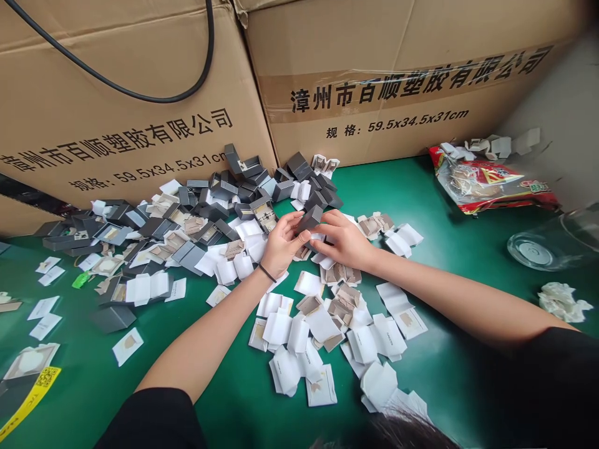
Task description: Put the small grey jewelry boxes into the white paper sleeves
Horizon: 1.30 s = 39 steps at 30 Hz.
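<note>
Head view: looks forward and down on a green table (397, 199), cut off at both sides.
Yellow strip (32, 399): runs out at the lower left corner, with a printed code square.
Left carton (116, 75): stands behind the pile, printed, cropped at top and left.
Black cable (173, 98): loops down before that carton, both ends out of frame.
Green scrap (80, 280): lies near the pile's left part, too unclear to identify.
Pile of dark boxes (187, 255): mixes with white and greyish inserts, overlapping too much to count.
Left hand (281, 245): slants up from the lower left, thin dark band at the wrist; clamps thumb and bent fingers on the held box's left side.
Held box (311, 219): tilts between both hands, over the pile's right part; shows dark outside, hides any contents.
White inserts (322, 324): scatter below the hands, some overlapping.
Right hand (344, 240): comes in from the right, palm turned down; closes bent fingers on the box's right side, tips partly hidden.
Right carton (397, 43): stands beside the left one, cropped above.
Dark hair (397, 433): intrudes at the bottom edge.
Red packet (496, 181): lies near the wall, partly under pale inserts.
Clear cup (533, 249): blurs toward the right edge.
Crumpled tissue (564, 302): rests below the cup.
</note>
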Tool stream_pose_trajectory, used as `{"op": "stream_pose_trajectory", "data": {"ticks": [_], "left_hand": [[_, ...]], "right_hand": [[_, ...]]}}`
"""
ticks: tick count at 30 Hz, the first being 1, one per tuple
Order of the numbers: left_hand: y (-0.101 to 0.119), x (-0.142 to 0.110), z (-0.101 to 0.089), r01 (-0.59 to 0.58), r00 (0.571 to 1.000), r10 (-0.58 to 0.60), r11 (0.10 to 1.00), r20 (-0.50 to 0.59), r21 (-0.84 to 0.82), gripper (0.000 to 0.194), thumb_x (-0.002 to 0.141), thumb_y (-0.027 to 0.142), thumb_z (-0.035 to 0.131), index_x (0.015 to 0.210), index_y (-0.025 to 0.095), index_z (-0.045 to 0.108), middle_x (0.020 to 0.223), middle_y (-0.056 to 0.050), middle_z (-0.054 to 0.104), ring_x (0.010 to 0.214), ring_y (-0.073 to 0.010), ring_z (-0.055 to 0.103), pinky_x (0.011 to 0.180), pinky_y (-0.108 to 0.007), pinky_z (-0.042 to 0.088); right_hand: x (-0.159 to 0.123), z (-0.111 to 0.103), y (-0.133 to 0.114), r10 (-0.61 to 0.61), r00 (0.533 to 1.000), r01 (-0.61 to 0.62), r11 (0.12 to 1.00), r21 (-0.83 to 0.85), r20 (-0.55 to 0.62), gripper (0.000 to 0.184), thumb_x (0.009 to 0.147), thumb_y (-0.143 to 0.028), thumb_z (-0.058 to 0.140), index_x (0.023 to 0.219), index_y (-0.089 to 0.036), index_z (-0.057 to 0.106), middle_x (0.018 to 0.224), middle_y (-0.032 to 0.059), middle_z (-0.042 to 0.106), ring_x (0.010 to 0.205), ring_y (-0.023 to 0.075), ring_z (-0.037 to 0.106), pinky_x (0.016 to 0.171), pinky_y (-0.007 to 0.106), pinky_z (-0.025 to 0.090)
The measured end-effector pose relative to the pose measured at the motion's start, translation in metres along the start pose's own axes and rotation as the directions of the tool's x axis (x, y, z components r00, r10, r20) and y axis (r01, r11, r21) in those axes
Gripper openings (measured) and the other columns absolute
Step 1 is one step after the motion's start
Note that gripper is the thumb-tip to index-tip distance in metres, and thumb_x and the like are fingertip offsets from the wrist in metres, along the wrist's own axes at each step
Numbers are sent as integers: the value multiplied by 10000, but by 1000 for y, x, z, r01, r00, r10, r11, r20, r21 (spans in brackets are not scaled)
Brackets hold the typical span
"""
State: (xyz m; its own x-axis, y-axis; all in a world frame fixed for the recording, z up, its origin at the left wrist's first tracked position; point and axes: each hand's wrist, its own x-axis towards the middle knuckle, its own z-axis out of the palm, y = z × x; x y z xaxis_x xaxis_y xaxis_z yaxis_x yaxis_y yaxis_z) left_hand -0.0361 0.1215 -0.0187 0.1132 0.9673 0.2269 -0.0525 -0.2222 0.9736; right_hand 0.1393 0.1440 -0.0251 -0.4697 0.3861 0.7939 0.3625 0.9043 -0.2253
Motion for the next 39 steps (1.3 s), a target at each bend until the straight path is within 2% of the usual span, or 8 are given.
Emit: {"op": "stream_pose_trajectory", "data": {"ticks": [8, 17, 21, 24, 26, 31, 34, 39], "left_hand": [[3, 1, 0, 112, 993, -116, 986, -25, -126, 612, 695, 389, 752, 1185, 166, 461, 1182, -111, 521, 1048, -188, 539, 743, -236, 506], [4, 1, 3, 81, 995, -86, 990, -42, -116, 632, 656, 388, 777, 1161, 140, 492, 1110, -112, 545, 977, -173, 572, 767, -242, 514], [4, 1, 1, 99, 993, -109, 976, -43, -195, 628, 664, 382, 774, 1171, 152, 483, 1091, -95, 555, 964, -162, 564, 746, -252, 526], [1, 2, -3, 97, 995, -101, 961, -4, -260, 631, 693, 411, 750, 1201, 165, 467, 1088, -80, 554, 937, -147, 558, 753, -275, 529], [-2, 2, -5, 70, 997, -54, 958, 63, -279, 617, 724, 412, 727, 1226, 171, 461, 1132, -84, 550, 964, -142, 557, 787, -261, 512], [-2, 1, -6, -24, 971, 85, 965, 225, -262, 527, 809, 397, 652, 1282, 235, 482, 1314, -72, 495, 1134, -151, 521, 939, -243, 438], [3, 0, -6, -78, 941, 154, 965, 303, -249, 435, 860, 374, 594, 1281, 304, 510, 1411, -23, 418, 1295, -169, 404, 1079, -286, 332], [4, 1, -8, -85, 924, 158, 973, 349, -216, 424, 874, 353, 579, 1291, 319, 512, 1471, -14, 331, 1354, -197, 325, 1109, -320, 307]], "right_hand": [[-6, 5, 0, -58, 998, 57, 997, -44, -16, 244, 926, -261, 475, 1096, -108, 560, 1019, 98, 644, 956, 206, 568, 819, 361, 484], [-10, 10, -5, -34, 999, 35, 997, -73, 22, 263, 897, -228, 476, 1068, -105, 634, 1055, 85, 656, 1013, 224, 580, 851, 373, 502], [-6, 4, -6, 90, 995, -97, 981, 165, 49, 288, 919, -239, 443, 1092, -121, 640, 1113, 78, 638, 1067, 200, 563, 911, 354, 471], [-2, 2, -3, 399, 915, -380, 795, 472, 64, 263, 927, -296, 443, 1039, -148, 630, 1083, 60, 636, 947, 145, 587, 818, 287, 481], [0, 3, -1, 532, 842, -475, 654, 588, 89, 250, 897, -339, 494, 1000, -133, 592, 1030, 66, 619, 883, 133, 578, 737, 253, 473], [-2, 8, 5, 568, 811, -520, 590, 618, 140, 305, 843, -396, 565, 990, -131, 536, 897, 41, 575, 788, 110, 526, 683, 225, 431], [-2, 6, 6, 542, 788, -594, 546, 591, 291, 351, 848, -447, 534, 978, -121, 540, 740, 10, 527, 658, 91, 465, 595, 218, 388], [8, -2, 3, 565, 692, -655, 230, 720, 450, 398, 730, -407, 640, 962, -93, 564, 756, 22, 576, 630, 77, 469, 562, 201, 372]]}}
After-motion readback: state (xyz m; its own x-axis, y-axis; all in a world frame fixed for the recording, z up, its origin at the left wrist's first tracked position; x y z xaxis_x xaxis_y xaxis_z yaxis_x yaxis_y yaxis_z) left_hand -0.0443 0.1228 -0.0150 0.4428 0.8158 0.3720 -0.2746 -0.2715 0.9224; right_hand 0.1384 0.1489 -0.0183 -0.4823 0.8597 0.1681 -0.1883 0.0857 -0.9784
